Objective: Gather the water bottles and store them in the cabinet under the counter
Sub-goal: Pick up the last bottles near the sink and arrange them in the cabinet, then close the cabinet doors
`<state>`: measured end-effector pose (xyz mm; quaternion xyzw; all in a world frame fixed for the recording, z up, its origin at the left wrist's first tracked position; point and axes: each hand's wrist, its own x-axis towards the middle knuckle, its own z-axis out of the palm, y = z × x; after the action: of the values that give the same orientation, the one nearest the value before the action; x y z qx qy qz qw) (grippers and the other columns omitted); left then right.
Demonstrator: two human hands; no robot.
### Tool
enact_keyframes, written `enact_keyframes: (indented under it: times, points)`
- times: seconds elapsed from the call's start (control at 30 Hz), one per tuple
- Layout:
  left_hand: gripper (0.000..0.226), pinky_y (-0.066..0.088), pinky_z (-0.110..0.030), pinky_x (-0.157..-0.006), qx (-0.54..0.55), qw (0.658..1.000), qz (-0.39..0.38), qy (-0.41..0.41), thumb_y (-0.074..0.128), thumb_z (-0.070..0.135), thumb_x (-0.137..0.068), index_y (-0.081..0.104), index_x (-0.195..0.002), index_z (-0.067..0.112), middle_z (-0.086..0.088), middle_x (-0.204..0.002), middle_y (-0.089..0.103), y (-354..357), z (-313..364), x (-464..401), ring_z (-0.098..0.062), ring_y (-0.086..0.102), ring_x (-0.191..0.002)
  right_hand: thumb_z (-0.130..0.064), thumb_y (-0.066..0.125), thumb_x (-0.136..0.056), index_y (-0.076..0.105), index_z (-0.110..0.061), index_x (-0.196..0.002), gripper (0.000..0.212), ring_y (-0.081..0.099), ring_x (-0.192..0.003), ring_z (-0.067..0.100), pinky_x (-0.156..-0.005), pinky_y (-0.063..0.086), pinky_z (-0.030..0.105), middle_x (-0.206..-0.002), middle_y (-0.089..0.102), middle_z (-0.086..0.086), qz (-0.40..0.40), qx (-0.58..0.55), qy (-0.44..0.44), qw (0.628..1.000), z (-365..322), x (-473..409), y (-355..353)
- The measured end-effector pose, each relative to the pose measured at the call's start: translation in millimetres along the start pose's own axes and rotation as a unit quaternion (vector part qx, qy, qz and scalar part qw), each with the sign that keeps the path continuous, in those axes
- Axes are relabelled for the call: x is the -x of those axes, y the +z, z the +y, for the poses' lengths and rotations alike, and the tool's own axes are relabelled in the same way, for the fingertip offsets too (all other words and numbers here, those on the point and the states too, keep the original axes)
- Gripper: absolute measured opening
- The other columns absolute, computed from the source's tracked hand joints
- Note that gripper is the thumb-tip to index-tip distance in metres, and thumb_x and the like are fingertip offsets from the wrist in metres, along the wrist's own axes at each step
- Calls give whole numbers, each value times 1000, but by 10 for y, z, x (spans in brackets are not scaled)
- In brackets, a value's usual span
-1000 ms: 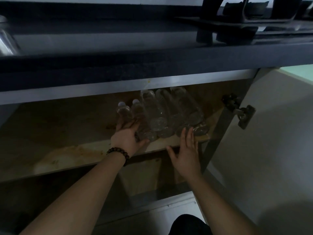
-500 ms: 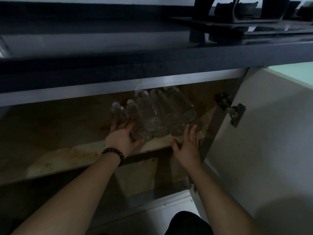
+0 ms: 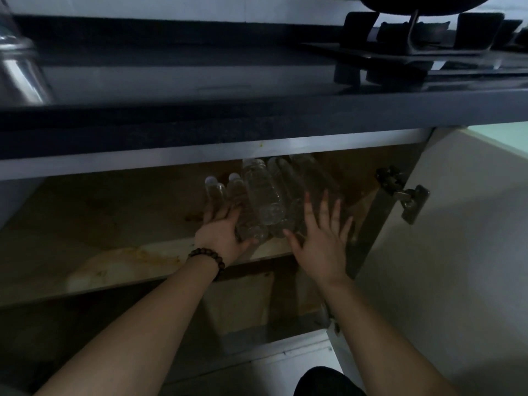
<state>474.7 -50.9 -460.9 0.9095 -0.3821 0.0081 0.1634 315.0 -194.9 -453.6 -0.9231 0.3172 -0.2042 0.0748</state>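
Observation:
Several clear water bottles lie side by side on the stained wooden shelf inside the open cabinet under the counter. Two at the left show white caps. My left hand, with a bead bracelet at the wrist, rests on the left bottles with its fingers partly curled over them. My right hand lies flat with fingers spread against the bottoms of the right bottles, holding nothing.
The dark counter overhangs the cabinet, with a gas stove at the right and a shiny metal vessel at the left. The cabinet door stands open at the right, its hinge sticking out. A lower compartment lies below the shelf.
My right hand has moved forward from the shelf's front edge and spread against the bottles' bottoms. The left hand stays on the left bottles. The view has shifted slightly.

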Motion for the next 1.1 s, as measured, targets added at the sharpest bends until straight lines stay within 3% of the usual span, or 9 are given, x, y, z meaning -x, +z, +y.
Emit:
enact_keyframes:
  times: [0.13, 0.3, 0.43, 0.57, 0.67, 0.73, 0.83, 0.97, 1.1]
  points:
    - [121, 9, -52, -122, -13, 999, 11, 45, 17, 98, -56, -17, -152, 34, 6, -162, -20, 9, 19, -66, -26, -22, -148, -64, 29, -92, -8, -37, -150, 74, -19, -145, 30, -113, -10, 61, -159, -17, 4, 46, 42, -97, 993, -204, 23, -14]
    - [113, 20, -51, -120, -18, 999, 11, 29, 27, 87, -61, -6, -155, 34, 1, -165, -7, 63, -35, -73, -30, -22, -148, -57, 32, -94, -3, -36, -151, 70, -8, -148, 25, -114, -5, 62, -162, 5, 0, 32, 57, -135, 989, -378, -166, 78]
    - [107, 10, -50, -122, -27, 999, 14, 44, 24, 88, -66, -2, -155, 34, -2, -165, 3, 114, -65, -131, -28, -14, -150, -57, 33, -93, -3, -34, -151, 72, -6, -148, 25, -114, -6, 61, -161, 9, 1, 36, 58, -130, 989, -385, -200, 114]
    - [101, 3, -48, -122, 79, 995, -49, 25, 32, 83, -70, -2, -154, 40, 2, -164, -10, -98, -18, -65, -26, -21, -148, -58, 36, -93, -6, -35, -150, 75, -8, -148, 25, -115, -6, 59, -162, 4, 0, 18, 41, -134, 990, -384, -199, 77]
    - [90, 5, -45, -123, 127, 990, -66, 4, 45, 68, -84, 8, -156, 30, -2, -164, -2, -259, -2, 62, -25, -10, -150, -60, 30, -94, -14, -36, -148, 74, -5, -148, 26, -116, -5, 58, -161, 5, 3, -37, 24, -126, 991, -407, -187, -45]
    - [87, 10, -44, -122, 108, 993, -50, -23, 41, 65, -83, 17, -155, 24, -6, -163, 11, -342, 53, 227, -25, 3, -150, -57, 27, -94, -6, -32, -150, 70, 7, -148, 30, -116, 2, 59, -159, 17, 8, -71, 28, -123, 990, -443, -134, -185]
    - [75, 5, -46, -121, 81, 989, -96, -74, 43, 49, -94, 10, -156, 23, -4, -163, 11, -595, 211, 572, -21, 6, -150, -54, 28, -91, 22, -24, -149, 65, 28, -141, 37, -114, 15, 62, -151, 37, 12, -121, 31, -106, 986, -503, 9, -488]
    - [76, -1, -50, -121, 38, 985, -124, -111, 42, 43, -96, 1, -156, 21, -4, -165, 0, -1168, 432, 1113, -22, 0, -151, -48, 33, -94, 2, -26, -153, 70, 0, -148, 29, -117, -3, 52, -161, 10, 8, -191, 15, -84, 978, -624, 288, -1028]
    - [69, 0, -47, -122, 20, 982, -125, -137, 34, 51, -98, 13, -156, 20, -4, -164, 12, -1868, 575, 1661, -22, 4, -151, -49, 33, -97, -9, -30, -150, 71, -16, -147, 24, -118, -9, 48, -162, -3, 4, -251, 12, -67, 966, -869, 548, -1791]
